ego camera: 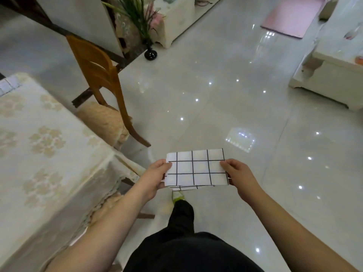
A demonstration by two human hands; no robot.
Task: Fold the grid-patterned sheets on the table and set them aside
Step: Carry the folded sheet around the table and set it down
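A folded grid-patterned sheet (197,168) is pinched at both ends by the left hand (155,178) and right hand (238,176), seemingly ready to be set aside.

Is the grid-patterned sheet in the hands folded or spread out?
Folded: the grid-patterned sheet shows stacked layer edges along its near side, held between left hand and right hand.

Foot (177,196) mostly behind the folded grid sheet (196,168); table (49,154) cut by left edge.
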